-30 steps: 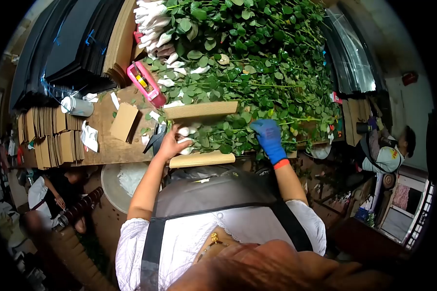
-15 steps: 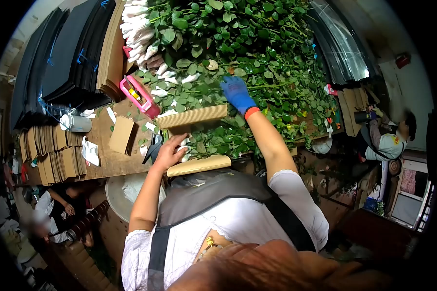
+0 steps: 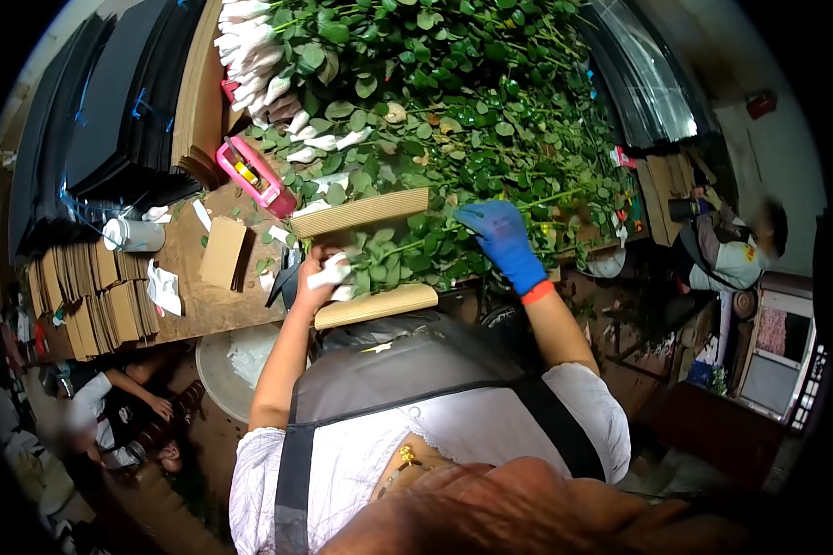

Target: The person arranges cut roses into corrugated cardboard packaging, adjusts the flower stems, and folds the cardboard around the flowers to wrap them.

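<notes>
My bare left hand is curled round the white-sleeved head of a rose, at the left end of a cardboard wrap. My right hand, in a blue glove with an orange cuff, is closed on the leafy stem side of the rose; its fingertips are partly hidden. Between the hands lie green rose stems, inside the wrap's raised back flap and its front flap. Beyond them is a large heap of leafy roses, with white-sleeved heads to the left.
A pink tape dispenser stands left of the heap. Farther left are a white canister, cardboard stacks and tall black sheets. Clear sleeves lie at the right. Co-workers sit at both sides.
My right hand has drawn back from the heap, towards me and to the right. My left hand has lifted and turned, with a white-sleeved rose head now in it.
</notes>
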Available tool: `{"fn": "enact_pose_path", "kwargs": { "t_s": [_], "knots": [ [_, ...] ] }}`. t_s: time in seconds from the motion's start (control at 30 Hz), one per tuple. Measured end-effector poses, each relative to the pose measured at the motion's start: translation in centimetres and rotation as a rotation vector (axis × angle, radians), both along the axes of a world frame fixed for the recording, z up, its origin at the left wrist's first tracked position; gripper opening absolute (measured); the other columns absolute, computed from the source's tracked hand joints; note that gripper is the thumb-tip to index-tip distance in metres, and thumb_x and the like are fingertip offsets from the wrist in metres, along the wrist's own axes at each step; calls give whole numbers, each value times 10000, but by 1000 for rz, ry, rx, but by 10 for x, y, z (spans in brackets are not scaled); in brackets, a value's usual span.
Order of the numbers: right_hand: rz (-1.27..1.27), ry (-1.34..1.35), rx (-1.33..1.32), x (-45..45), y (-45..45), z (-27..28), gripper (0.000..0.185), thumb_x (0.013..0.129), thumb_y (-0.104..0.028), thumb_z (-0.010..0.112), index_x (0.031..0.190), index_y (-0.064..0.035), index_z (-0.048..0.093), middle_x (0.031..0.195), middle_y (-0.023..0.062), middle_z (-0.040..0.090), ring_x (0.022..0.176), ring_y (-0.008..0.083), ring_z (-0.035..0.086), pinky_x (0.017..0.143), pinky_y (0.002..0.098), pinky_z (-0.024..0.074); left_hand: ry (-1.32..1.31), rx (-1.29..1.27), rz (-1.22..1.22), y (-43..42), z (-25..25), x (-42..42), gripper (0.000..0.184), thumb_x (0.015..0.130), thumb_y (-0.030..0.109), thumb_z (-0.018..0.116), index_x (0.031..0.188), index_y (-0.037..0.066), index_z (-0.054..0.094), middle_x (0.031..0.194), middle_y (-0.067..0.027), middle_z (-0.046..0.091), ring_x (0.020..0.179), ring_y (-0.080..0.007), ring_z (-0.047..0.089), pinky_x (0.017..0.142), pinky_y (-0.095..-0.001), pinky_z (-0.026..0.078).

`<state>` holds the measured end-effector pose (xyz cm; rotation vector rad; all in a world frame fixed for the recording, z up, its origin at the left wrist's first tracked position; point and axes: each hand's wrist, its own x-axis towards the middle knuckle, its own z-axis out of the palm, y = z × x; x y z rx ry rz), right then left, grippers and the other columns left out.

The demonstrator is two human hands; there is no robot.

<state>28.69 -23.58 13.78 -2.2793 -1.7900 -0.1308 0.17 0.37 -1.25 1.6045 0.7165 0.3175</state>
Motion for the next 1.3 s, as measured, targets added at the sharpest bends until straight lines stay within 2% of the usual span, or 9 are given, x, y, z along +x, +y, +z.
{"fn": "enact_pose_path", "kwargs": {
  "t_s": [0.2,0.4,0.57,0.7,0.8,1.0,1.13,1.23,1.3],
  "knots": [
    [-288,-4,-63,-4,-12,-72,289,710,-6,641,945,-162,705,890,65,682,798,301,647,711,429,528,-113,268,-53,6,-18,-4,628,780,82,783,1332,59,484,1049,-103,642,888,-194,633,797,-318,519],
    [-341,41,-14,-2,-20,-124,273,725,-44,643,954,-170,722,1020,64,704,894,290,660,803,422,537,31,319,-132,7,8,1,475,826,75,784,1237,10,556,1152,-106,565,984,-203,594,851,-307,499],
    [-350,639,-235,17,-25,-96,575,821,-216,660,1385,-190,554,1319,157,602,1196,371,574,1046,411,458,101,351,-136,7,22,2,456,839,126,778,1241,32,582,1170,-147,535,1010,-259,600,867,-345,518],
    [-379,750,-413,51,2,-43,498,864,-344,630,1320,-143,610,1241,193,646,1139,372,614,993,415,489,72,267,-160,1,26,3,529,855,125,735,1353,109,558,1279,-174,561,1087,-330,618,907,-378,513],
    [-497,627,-73,77,51,-24,397,895,-287,597,1261,-136,638,1179,165,674,1085,338,640,928,424,512,120,371,-240,3,43,7,450,871,174,708,1310,197,613,1313,-188,554,1114,-366,599,952,-406,487],
    [-517,-234,-244,132,116,-143,211,893,-188,563,1044,-123,695,1064,136,677,979,317,651,865,426,513,224,379,-171,9,30,10,342,888,291,715,1191,136,682,1099,-192,671,985,-355,659,873,-411,518],
    [-516,141,-275,128,123,-57,337,796,-86,604,1127,-114,660,1179,127,640,1148,298,568,1046,492,393,141,510,-100,3,17,13,305,861,260,739,1118,100,704,1044,-175,682,912,-373,665,787,-421,535],
    [-272,-126,466,125,96,-19,365,758,-52,635,1117,-109,665,1117,94,650,1112,295,575,1083,468,387,99,535,-96,1,11,13,297,854,234,735,1116,100,694,1038,-173,669,908,-390,649,774,-441,530],
    [-259,-66,60,122,91,-18,376,751,-58,660,1117,-144,667,1179,101,652,1072,302,622,990,463,461,81,535,-82,2,10,14,289,850,221,734,1109,99,687,1045,-173,662,913,-395,641,769,-448,527]
  ]
}}
